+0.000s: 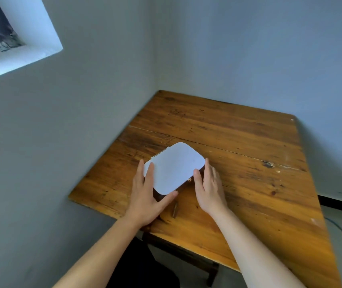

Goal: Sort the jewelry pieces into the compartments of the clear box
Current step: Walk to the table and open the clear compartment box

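Flanking the closed box point(174, 167) near the table point(238, 132) edge: left hand point(147, 194), right hand point(209, 183), straight fingers touching.

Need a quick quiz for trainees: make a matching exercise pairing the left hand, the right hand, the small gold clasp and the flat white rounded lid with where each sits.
Things:
1. left hand
2. right hand
3. small gold clasp
4. flat white rounded lid

Places:
A. closed on top of the dark-sided box
B. along the box's right side
C. on the box's front wall
D. at the box's left edge, thumb at the near corner

Pairs: 1-D, 2-B, 3-C, 4-A
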### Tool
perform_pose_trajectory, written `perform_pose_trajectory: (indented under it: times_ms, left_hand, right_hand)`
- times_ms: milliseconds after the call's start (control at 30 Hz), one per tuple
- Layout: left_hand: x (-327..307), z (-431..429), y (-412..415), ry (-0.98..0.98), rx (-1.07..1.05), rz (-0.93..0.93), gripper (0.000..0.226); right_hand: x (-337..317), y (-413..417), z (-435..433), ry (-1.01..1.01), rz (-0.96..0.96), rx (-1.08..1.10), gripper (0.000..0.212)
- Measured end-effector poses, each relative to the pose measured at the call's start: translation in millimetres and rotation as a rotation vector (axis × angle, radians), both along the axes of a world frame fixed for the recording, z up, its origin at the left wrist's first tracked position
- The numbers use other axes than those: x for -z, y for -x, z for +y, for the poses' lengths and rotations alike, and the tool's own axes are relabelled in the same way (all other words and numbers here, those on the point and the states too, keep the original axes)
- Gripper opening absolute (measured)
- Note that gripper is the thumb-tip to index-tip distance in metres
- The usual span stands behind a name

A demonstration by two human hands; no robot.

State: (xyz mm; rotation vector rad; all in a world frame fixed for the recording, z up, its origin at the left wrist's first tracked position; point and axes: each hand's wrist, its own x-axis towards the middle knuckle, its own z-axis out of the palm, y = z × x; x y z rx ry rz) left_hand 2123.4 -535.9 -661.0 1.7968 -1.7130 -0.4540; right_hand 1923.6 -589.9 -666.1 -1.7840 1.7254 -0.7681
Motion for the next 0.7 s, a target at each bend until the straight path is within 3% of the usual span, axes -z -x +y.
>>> perform_pose_trajectory:
  times_ms: [133, 267, 333, 467, 633, 700]
  left_hand:
    - [0.7, -0.3, 1.2, 0.026, -0.047, -0.078, 0.1]
    - [-13.0, -0.9, -3.6, 0.052, -0.087, -0.396, 0.1]
    - [-23.9, -2.6, -5.7, 0.12, -0.09, -0.435, 0.095]
    - [-49.2, -17.3, -12.9, 0.214, -0.132, -0.191, 0.064]
    - [-54.9, -40.8, -29.0, 0.214, -0.282, 0.005, 0.069]
    - [-48.7, -50.9, -37.2, 0.147, -0.334, 0.195, 0.05]
  right_hand:
    - [2.4, -1.0, -2.6, 0.014, 0.026, -0.006, 0.078]
    - [5.5, 0.0, -2.9, 0.021, 0.02, -0.008, 0.077]
    - [5.5, 0.4, -2.7, 0.037, -0.008, -0.009, 0.077]
    - [4.9, 2.5, -1.8, 0.084, 0.031, -0.026, 0.081]
    - [3.9, 0.7, -1.1, 0.112, 0.057, -0.011, 0.079]
    - [3.2, 0.7, 0.2, 0.149, 0.061, -0.026, 0.073]
